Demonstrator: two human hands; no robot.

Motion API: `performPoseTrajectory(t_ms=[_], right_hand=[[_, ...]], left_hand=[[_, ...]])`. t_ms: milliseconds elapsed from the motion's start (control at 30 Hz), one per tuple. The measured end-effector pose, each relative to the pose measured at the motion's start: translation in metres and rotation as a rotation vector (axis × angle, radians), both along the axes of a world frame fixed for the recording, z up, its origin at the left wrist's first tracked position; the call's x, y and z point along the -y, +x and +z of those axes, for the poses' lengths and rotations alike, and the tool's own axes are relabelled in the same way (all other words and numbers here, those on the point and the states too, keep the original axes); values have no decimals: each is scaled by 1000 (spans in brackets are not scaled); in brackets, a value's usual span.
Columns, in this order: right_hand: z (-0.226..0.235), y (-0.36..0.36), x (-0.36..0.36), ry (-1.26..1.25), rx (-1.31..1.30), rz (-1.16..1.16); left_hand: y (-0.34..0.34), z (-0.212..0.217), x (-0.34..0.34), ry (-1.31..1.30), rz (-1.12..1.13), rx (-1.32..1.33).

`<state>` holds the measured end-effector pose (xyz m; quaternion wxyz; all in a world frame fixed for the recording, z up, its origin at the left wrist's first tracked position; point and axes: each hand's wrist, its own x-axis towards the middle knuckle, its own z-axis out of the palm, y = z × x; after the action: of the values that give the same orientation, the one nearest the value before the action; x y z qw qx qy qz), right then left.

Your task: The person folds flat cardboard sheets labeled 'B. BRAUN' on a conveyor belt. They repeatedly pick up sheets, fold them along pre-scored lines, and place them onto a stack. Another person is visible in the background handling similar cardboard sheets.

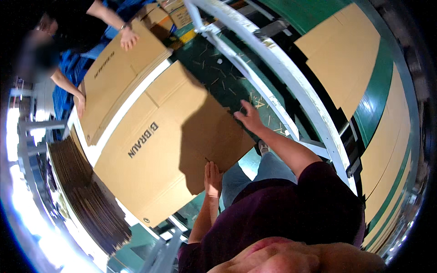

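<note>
A large flat brown cardboard sheet [170, 113] with dark print and crease lines lies in front of me, my shadow across its right part. My left hand [212, 179] is at its near edge, straight fingers together on top and the thumb hidden. Just off the right edge, my right hand [249, 117] has thumb and fingers apart and holds nothing; whether a fingertip touches the edge I cannot tell. Beyond a white strip lies a second printed cardboard sheet [120, 75]. A co-worker's two hands [129, 39] rest on that sheet's far and left edges.
A stack of cardboard sheets [86, 191] stands at the left. Along the right runs a pale metal frame [291, 73], with more cardboard [341, 59] on a green surface past it. Thin scraps [257, 101] litter the dark green floor. Boxes [175, 11] stand at the back.
</note>
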<state>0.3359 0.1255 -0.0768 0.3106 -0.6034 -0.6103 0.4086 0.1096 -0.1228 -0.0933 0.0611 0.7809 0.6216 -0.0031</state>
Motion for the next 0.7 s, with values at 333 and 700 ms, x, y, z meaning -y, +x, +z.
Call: performPoseTrajectory(t_ms=[333, 700], right_hand=[[79, 467, 77, -333, 1502, -616], [212, 415, 20, 654, 799, -136]], left_hand=[[-10, 13, 1, 122, 24, 39], [-13, 0, -18, 124, -13, 39]])
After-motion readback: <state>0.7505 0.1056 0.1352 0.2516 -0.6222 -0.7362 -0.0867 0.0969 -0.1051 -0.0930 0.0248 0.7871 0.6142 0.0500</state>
